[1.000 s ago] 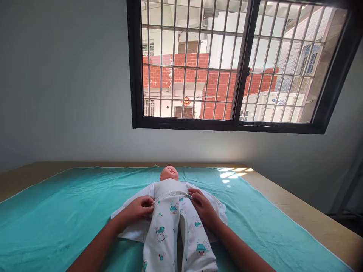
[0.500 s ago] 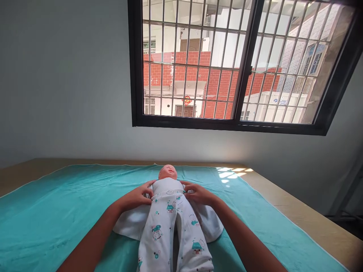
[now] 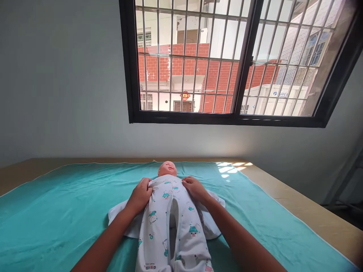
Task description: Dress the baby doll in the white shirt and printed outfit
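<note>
A baby doll (image 3: 168, 168) lies on its back on a teal cloth (image 3: 56, 211), head towards the window. White trousers with a teal print (image 3: 170, 223) cover it up to the chest. My left hand (image 3: 141, 195) grips the trousers' waistband at the doll's left side in the picture. My right hand (image 3: 193, 188) grips the waistband on the other side. Under the doll lies a spread white garment (image 3: 124, 221).
The teal cloth lies over a wooden table (image 3: 306, 211) that runs to the wall. A barred window (image 3: 227, 60) fills the wall behind. Sunlight falls on the cloth's far right corner.
Both hands have drawn the trousers' waistband up the doll's body, from the hips to the chest. The camera has tipped slightly.
</note>
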Available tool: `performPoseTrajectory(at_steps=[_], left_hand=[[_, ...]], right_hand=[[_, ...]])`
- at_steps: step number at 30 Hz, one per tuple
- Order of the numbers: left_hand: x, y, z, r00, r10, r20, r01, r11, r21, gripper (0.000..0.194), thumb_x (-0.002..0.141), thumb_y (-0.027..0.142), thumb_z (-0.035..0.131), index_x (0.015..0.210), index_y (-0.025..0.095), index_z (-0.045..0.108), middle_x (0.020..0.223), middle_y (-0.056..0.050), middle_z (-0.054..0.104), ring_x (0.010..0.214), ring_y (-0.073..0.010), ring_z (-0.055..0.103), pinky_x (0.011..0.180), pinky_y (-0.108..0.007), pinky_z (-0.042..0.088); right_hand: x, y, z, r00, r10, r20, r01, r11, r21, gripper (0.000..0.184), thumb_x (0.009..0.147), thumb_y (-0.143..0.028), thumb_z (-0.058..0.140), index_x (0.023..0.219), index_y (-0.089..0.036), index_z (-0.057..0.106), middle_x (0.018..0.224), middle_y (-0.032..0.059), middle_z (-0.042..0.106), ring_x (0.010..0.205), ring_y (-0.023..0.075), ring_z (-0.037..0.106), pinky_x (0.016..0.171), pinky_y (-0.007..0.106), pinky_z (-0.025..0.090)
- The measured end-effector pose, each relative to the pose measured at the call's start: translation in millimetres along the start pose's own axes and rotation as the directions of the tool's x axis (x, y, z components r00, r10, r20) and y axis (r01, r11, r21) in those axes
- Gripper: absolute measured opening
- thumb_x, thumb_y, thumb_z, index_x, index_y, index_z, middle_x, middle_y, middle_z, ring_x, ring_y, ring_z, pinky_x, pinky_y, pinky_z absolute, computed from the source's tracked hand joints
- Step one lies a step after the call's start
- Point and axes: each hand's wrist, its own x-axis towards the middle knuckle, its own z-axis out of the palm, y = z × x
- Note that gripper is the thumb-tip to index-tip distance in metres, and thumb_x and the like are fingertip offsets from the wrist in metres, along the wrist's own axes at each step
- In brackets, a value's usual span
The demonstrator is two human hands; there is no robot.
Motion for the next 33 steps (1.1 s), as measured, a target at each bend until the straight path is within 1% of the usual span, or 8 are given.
performPoseTrajectory(at_steps=[4, 7, 11, 14, 18, 22, 29, 33], left_hand=[[-1.4, 0.7, 0.5, 0.999, -0.005, 0.049, 0.009, 0.997, -0.074, 0.013, 0.074, 0.017, 0.046, 0.085, 0.021, 0.053, 0.124, -0.01, 0.057, 0.111, -0.0263, 0.054, 0.098, -0.04, 0.039], [0.4, 0.1, -5.5, 0.992, -0.006, 0.126, 0.025, 0.988, -0.155, 0.005, 0.074, 0.025, 0.052, 0.076, 0.021, 0.054, 0.131, -0.01, 0.057, 0.118, -0.0267, 0.053, 0.102, -0.038, 0.04], [0.5, 2.5, -9.6, 0.987, 0.016, 0.158, 0.019, 0.977, -0.213, 0.026, 0.08, 0.045, 0.051, 0.07, 0.021, 0.055, 0.134, -0.012, 0.056, 0.122, -0.0304, 0.051, 0.105, -0.04, 0.038], [-2.5, 7.7, -9.5, 0.987, 0.044, 0.154, -0.007, 0.972, -0.235, 0.031, 0.082, 0.051, 0.051, 0.072, 0.022, 0.054, 0.134, -0.009, 0.057, 0.125, -0.0302, 0.049, 0.107, -0.039, 0.036], [-3.3, 10.6, -12.2, 0.988, 0.059, 0.142, -0.02, 0.966, -0.258, 0.029, 0.084, 0.05, 0.048, 0.073, 0.023, 0.052, 0.13, -0.007, 0.062, 0.119, -0.0277, 0.054, 0.102, -0.037, 0.04], [0.8, 3.7, -12.9, 0.992, 0.048, 0.116, -0.02, 0.971, -0.237, 0.026, 0.083, 0.043, 0.047, 0.066, 0.023, 0.046, 0.119, -0.008, 0.067, 0.106, -0.0248, 0.061, 0.091, -0.033, 0.045], [-1.4, -4.1, 4.8, 0.999, 0.024, -0.035, -0.028, 0.993, -0.115, 0.024, 0.089, 0.041, 0.038, 0.083, 0.024, 0.054, 0.095, -0.006, 0.063, 0.092, -0.0238, 0.056, 0.087, -0.035, 0.042], [0.2, -8.7, 3.9, 0.999, 0.048, 0.017, -0.045, 0.992, -0.118, 0.029, 0.087, 0.047, 0.043, 0.077, 0.023, 0.055, 0.104, -0.006, 0.061, 0.094, -0.0238, 0.057, 0.087, -0.036, 0.043]], right_hand=[[-8.8, 4.4, 12.6, 0.995, -0.061, -0.085, 0.055, 0.996, -0.07, 0.034, 0.091, -0.04, 0.044, 0.085, -0.02, 0.07, 0.112, 0.0092, 0.062, 0.098, 0.0237, 0.058, 0.09, 0.036, 0.038], [-15.4, 4.1, 8.4, 0.991, -0.125, -0.04, 0.123, 0.99, -0.064, 0.035, 0.093, -0.045, 0.043, 0.087, -0.021, 0.069, 0.114, 0.007, 0.062, 0.101, 0.0217, 0.058, 0.092, 0.034, 0.04], [-16.6, 0.8, -2.5, 0.989, -0.135, 0.061, 0.128, 0.986, 0.109, 0.033, 0.09, -0.047, 0.05, 0.076, -0.02, 0.064, 0.127, 0.0072, 0.059, 0.115, 0.0237, 0.055, 0.098, 0.036, 0.039], [-14.5, -2.4, -4.7, 0.982, -0.157, 0.107, 0.13, 0.966, 0.224, 0.024, 0.083, -0.044, 0.061, 0.078, -0.02, 0.062, 0.133, 0.0058, 0.057, 0.121, 0.025, 0.053, 0.103, 0.039, 0.037], [-12.4, -7.1, -1.3, 0.965, -0.247, 0.089, 0.216, 0.939, 0.267, 0.023, 0.084, -0.044, 0.061, 0.086, -0.022, 0.065, 0.128, 0.0039, 0.063, 0.117, 0.0233, 0.056, 0.101, 0.038, 0.039], [-7.4, -9.7, 3.6, 0.984, -0.179, 0.018, 0.172, 0.964, 0.204, 0.027, 0.084, -0.046, 0.06, 0.094, -0.023, 0.07, 0.108, 0.0044, 0.071, 0.099, 0.0236, 0.062, 0.09, 0.037, 0.044], [5.2, 0.1, 19.7, 0.993, -0.082, -0.079, 0.091, 0.989, 0.119, 0.028, 0.086, -0.046, 0.051, 0.078, -0.021, 0.061, 0.083, 0.0033, 0.067, 0.079, 0.0208, 0.059, 0.075, 0.033, 0.044], [2.7, 5.0, 19.7, 0.988, -0.128, -0.089, 0.136, 0.987, 0.089, 0.028, 0.085, -0.046, 0.052, 0.074, -0.021, 0.06, 0.091, 0.0055, 0.064, 0.089, 0.0222, 0.057, 0.084, 0.035, 0.043]])
